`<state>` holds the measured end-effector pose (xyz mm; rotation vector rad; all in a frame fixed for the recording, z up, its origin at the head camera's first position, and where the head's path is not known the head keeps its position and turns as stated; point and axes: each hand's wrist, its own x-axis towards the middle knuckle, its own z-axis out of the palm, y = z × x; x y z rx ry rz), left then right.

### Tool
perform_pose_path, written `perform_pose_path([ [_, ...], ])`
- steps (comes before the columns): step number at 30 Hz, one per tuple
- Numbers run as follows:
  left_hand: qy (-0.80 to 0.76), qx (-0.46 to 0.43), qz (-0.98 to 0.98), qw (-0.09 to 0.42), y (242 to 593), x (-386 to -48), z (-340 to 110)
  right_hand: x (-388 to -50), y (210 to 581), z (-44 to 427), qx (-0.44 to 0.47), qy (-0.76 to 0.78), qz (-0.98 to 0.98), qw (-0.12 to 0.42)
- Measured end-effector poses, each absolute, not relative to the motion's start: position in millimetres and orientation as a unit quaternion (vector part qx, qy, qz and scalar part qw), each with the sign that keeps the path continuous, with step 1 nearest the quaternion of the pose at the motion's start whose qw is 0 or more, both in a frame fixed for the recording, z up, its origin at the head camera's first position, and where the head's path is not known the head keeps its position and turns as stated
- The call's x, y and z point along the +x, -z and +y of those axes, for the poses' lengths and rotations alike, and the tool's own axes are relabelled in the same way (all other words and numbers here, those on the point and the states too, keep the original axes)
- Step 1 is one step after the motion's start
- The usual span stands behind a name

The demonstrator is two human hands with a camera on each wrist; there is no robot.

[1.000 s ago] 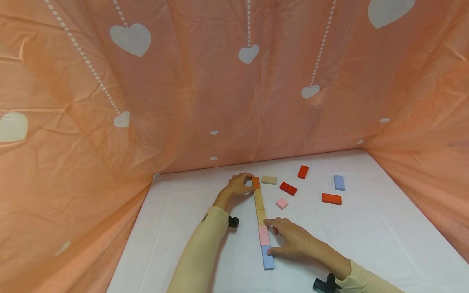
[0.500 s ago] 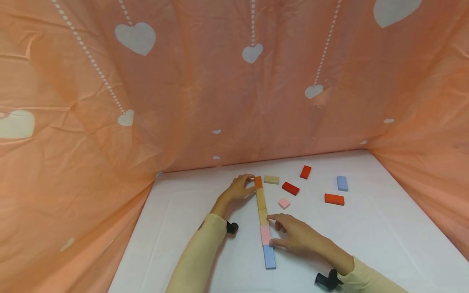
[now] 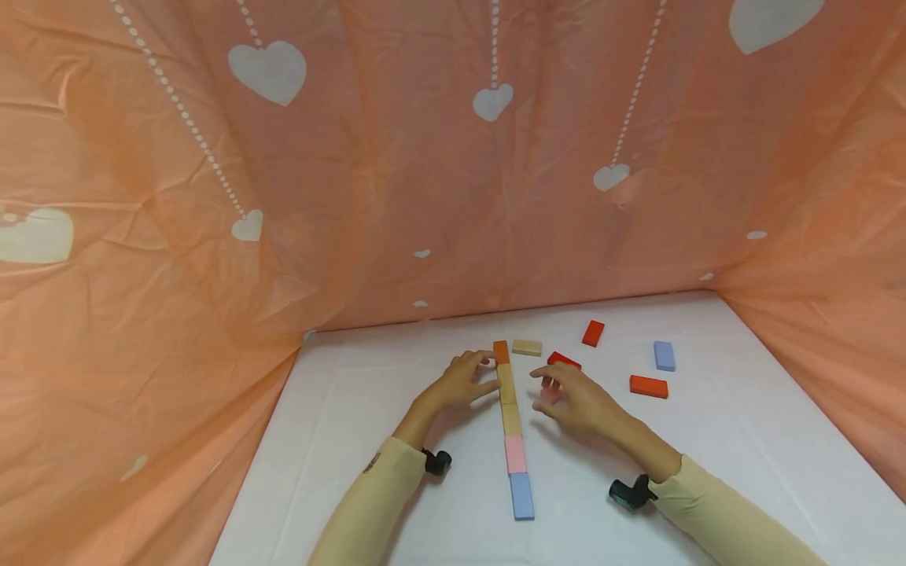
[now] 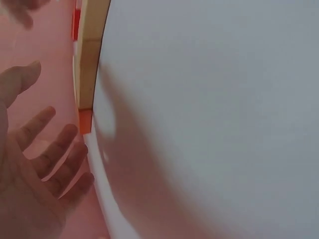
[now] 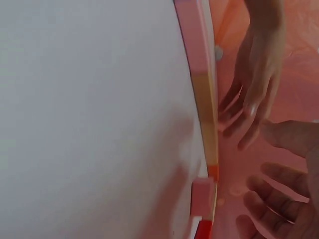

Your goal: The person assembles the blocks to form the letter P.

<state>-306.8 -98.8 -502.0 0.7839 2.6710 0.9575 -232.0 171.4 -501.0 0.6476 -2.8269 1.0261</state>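
Note:
A straight row of flat blocks runs away from me: a blue block (image 3: pixel 522 496) nearest, then a pink block (image 3: pixel 515 454), two plain wooden blocks (image 3: pixel 510 419) and an orange block (image 3: pixel 501 352) at the far end. Just left of the row's far part is my left hand (image 3: pixel 460 381), fingers loosely bent and holding nothing. My right hand (image 3: pixel 583 401) hovers right of the row, thumb and fingers apart, nothing gripped. Beneath its fingers lies a small pink block (image 5: pixel 202 196), partly hidden in the head view. A red block (image 3: pixel 564 360) shows just beyond those fingers.
Right of the row's far end lies a loose wooden block (image 3: pixel 527 347). Farther right are two more red blocks (image 3: pixel 648 386) and a blue block (image 3: pixel 664 356). An orange curtain (image 3: pixel 453 173) with white hearts borders the white table (image 3: pixel 340 409).
My right hand has left the row's near part and moved away from me, over the small pink block. My left hand has drawn slightly back from the orange block. The row stays in place.

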Motion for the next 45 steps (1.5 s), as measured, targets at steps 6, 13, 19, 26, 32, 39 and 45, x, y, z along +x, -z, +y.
perform_pose_path([
  [6,-0.321,0.283,0.899,0.094,502,-291,-102,-254,502,179,0.204,-0.334,-0.919,0.055],
  [13,-0.29,0.283,0.907,0.11,505,-272,-102,-278,500,184,0.189,-0.322,-0.926,0.053],
  [19,-0.263,0.283,0.913,0.131,507,-260,-101,-296,501,182,0.183,-0.311,-0.932,0.043],
  [26,-0.24,0.298,0.913,0.141,507,-249,-105,-314,501,180,0.182,-0.307,-0.933,0.033],
  [32,-0.229,0.31,0.912,0.137,509,-242,-107,-326,503,179,0.204,-0.292,-0.934,0.041],
  [39,-0.236,0.295,0.916,0.133,512,-235,-103,-340,508,180,0.2,-0.272,-0.941,0.023],
  [45,-0.221,0.292,0.922,0.123,511,-232,-97,-347,509,179,0.195,-0.262,-0.945,0.011],
])
